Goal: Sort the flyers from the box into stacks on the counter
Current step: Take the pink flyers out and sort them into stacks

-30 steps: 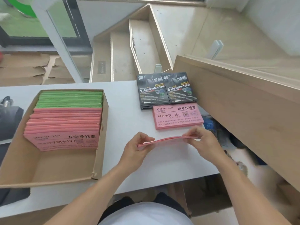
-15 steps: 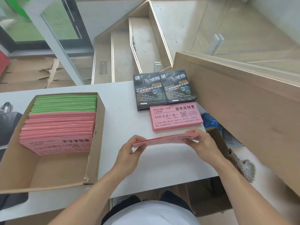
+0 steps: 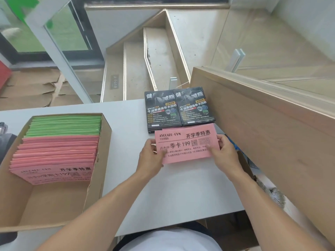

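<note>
The fingers point(image 3: 164, 151) of the left hand point(image 3: 151, 157) and of the right hand point(image 3: 223, 153) are pinched on the short ends of a pink flyer bundle point(image 3: 186, 144), held with its long axis left-to-right over the table point(image 3: 126, 134), just before the black flyer stacks point(image 3: 179, 107). At far left, the box point(image 3: 101, 160) is seen still filled with green flyers point(image 3: 65, 124) behind pink flyers point(image 3: 56, 154). Both hands are judged equally near for lowering.

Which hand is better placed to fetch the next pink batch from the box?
Left. The left hand is on the side facing the box, where the pink flyers lie. The right hand sits on the far side.
</note>
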### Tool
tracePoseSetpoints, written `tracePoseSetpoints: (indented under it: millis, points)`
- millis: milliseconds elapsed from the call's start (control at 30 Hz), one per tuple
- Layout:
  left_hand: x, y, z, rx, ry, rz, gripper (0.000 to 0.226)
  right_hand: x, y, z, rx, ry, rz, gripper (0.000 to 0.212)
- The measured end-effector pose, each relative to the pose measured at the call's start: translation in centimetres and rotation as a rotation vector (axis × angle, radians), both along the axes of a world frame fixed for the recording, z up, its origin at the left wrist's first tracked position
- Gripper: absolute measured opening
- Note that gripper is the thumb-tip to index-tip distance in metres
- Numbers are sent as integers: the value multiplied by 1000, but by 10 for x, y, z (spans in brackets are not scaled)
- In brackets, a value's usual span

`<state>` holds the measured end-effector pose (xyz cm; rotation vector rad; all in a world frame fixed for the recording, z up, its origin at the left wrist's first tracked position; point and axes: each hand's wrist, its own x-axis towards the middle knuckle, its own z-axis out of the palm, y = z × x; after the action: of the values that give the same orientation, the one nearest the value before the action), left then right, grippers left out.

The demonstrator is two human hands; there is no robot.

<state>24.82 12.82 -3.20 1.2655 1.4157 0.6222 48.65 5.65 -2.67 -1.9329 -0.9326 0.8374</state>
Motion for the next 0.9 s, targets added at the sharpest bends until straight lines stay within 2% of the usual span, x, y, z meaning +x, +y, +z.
tracePoseSetpoints:
  millis: [200,333,433,500,633,767,833,900]
  points:
    - [22,21,-9,-24,30,55,36,10,20,-4,-125,-371,30,39]
    - [21,22,-18,4,173,34,57,10,18,-7,-175,-542,3,50]
    - [17,14,-24,30,280,-43,84,11,13,-14,-176,-606,33,55]
    - [18,6,-24,28,337,-133,97,11,11,-18,-204,-530,82,58]
    - [23,7,-23,80,425,-227,70,13,14,-17,-294,-367,205,70]
    - [27,17,-18,118,464,-248,38,21,24,-15,-339,-447,248,48]
    - [30,20,-17,125,485,-251,33,23,29,-13,-358,-488,233,42]
    - [31,22,-18,128,510,-245,39,24,34,-12,-379,-524,235,40]
